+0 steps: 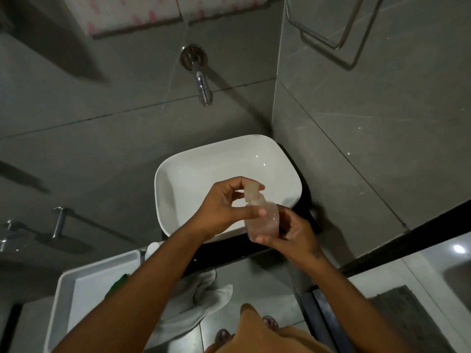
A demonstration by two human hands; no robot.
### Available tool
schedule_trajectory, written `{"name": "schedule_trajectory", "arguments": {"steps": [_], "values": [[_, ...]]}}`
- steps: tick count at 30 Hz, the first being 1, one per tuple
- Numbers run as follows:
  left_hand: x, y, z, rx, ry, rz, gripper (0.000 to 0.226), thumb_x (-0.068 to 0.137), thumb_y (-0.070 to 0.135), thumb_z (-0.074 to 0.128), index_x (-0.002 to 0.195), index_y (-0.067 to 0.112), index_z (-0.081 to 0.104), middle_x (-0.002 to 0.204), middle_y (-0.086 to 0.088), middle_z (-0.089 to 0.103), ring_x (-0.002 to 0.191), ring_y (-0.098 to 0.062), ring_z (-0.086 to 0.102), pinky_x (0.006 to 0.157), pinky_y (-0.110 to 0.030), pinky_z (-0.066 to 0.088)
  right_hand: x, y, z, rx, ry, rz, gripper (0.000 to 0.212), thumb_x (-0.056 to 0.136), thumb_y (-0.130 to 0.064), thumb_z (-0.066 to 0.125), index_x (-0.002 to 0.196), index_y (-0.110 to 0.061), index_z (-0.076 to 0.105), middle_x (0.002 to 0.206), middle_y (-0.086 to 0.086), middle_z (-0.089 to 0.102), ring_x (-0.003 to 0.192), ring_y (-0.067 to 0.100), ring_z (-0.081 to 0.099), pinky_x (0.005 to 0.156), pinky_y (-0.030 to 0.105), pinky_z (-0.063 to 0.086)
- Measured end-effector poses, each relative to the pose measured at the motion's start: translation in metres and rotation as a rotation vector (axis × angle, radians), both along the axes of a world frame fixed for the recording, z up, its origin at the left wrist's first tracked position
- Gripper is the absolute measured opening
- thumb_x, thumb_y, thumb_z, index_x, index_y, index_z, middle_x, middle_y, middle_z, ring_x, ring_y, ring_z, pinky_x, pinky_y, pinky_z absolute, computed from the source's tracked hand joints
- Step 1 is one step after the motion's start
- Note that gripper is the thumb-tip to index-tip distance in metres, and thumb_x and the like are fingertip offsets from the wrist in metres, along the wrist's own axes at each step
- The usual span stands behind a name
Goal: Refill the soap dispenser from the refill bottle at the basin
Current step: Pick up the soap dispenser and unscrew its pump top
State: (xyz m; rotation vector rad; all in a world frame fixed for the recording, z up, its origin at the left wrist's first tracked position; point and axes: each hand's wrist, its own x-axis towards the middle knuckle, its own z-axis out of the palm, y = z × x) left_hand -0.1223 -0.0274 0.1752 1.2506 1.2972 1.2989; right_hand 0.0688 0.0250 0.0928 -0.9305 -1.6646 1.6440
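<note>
clear, pale pink plastic soap dispenser (262, 220) held above front edge of white rounded-rectangle ceramic basin (204, 161). right hand (293, 233) wrapped round bottle body. left hand (224, 207) pinching pump head, thumb against bottle shoulder. chrome wall tap (202, 84) above.

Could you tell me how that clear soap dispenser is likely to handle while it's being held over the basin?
The soap dispenser looks nearly empty, so probably light. Its smooth clear wall may be slippery. The right hand grips its base and the left hand its pump top.
</note>
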Motion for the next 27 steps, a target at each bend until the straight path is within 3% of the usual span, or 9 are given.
{"name": "schedule_trajectory", "arguments": {"steps": [2,5,9,14,16,18,20,23,27], "values": [[-0.001,-0.001,-0.002,-0.010,-0.034,-0.025,0.028,0.075,0.019,0.084,0.101,0.021,0.076,0.115,0.001,0.075,0.110,-0.018,0.070,0.090,-0.037,0.056,0.000,0.000,0.000,0.003,0.014,-0.007,0.067,0.060,-0.036,0.094,0.116,-0.055,0.062,0.120,-0.020,0.070,0.112,0.005,0.067,0.078,0.018,0.057],[-0.002,-0.002,-0.005,0.014,0.045,0.042,0.029,0.071,0.024,0.089,0.096,0.031,0.076,0.105,0.007,0.077,0.104,-0.019,0.071,0.100,-0.060,0.052,0.000,-0.001,0.000,0.002,0.017,0.004,0.066,0.062,-0.033,0.093,0.116,-0.056,0.062,0.120,-0.021,0.070,0.113,0.003,0.066,0.077,0.019,0.058],[-0.006,-0.001,-0.009,0.014,0.072,0.006,0.035,0.073,0.022,0.088,0.105,0.027,0.076,0.117,0.003,0.076,0.115,-0.025,0.068,0.107,-0.065,0.044,0.000,-0.002,-0.003,-0.002,0.034,0.008,0.066,0.062,-0.031,0.093,0.116,-0.054,0.063,0.121,-0.019,0.070,0.114,0.005,0.066,0.079,0.020,0.058],[-0.008,-0.002,0.008,0.090,-0.111,0.174,0.027,0.068,0.012,0.089,0.091,0.012,0.075,0.094,-0.011,0.078,0.087,-0.029,0.075,0.089,-0.046,0.059,0.001,0.001,-0.007,0.014,0.035,-0.011,0.066,0.061,-0.027,0.093,0.114,-0.053,0.065,0.119,-0.017,0.071,0.111,0.006,0.068,0.079,0.019,0.057],[-0.015,-0.001,0.023,0.149,-0.231,0.270,0.028,0.068,0.008,0.086,0.092,0.007,0.072,0.091,-0.012,0.077,0.082,-0.031,0.074,0.087,-0.046,0.058,0.002,0.003,-0.009,0.022,0.032,-0.020,0.067,0.062,-0.022,0.093,0.113,-0.054,0.065,0.118,-0.019,0.072,0.110,0.005,0.068,0.079,0.018,0.057],[-0.025,-0.004,0.036,0.200,-0.342,0.358,0.024,0.069,0.006,0.083,0.092,0.009,0.073,0.090,-0.010,0.077,0.081,-0.029,0.074,0.087,-0.043,0.058,0.004,0.006,-0.010,0.027,0.029,-0.025,0.067,0.062,-0.020,0.093,0.112,-0.054,0.065,0.117,-0.021,0.071,0.109,0.002,0.067,0.077,0.016,0.056],[-0.035,-0.014,0.041,0.232,-0.444,0.439,0.019,0.071,0.007,0.082,0.085,0.017,0.075,0.087,-0.004,0.077,0.081,-0.022,0.074,0.079,-0.031,0.058,0.007,0.009,-0.012,0.030,0.028,-0.038,0.066,0.059,-0.026,0.093,0.113,-0.053,0.065,0.117,-0.022,0.071,0.109,0.001,0.067,0.075,0.014,0.056],[-0.040,-0.040,0.025,0.198,-0.564,0.606,0.025,0.067,0.009,0.090,0.080,0.021,0.073,0.084,0.001,0.076,0.081,-0.014,0.074,0.077,-0.025,0.058,0.014,0.013,-0.017,0.011,0.037,-0.052,0.067,0.059,-0.030,0.094,0.117,-0.048,0.065,0.120,-0.016,0.071,0.111,0.006,0.067,0.077,0.019,0.057],[-0.011,-0.076,-0.038,0.011,-0.765,0.830,0.013,0.076,0.012,0.075,0.085,0.017,0.068,0.076,0.002,0.072,0.071,-0.009,0.071,0.073,-0.022,0.058,0.025,0.017,-0.024,0.001,0.028,-0.075,0.068,0.059,-0.038,0.095,0.119,-0.044,0.065,0.122,-0.014,0.071,0.111,0.007,0.068,0.077,0.018,0.057]]}}
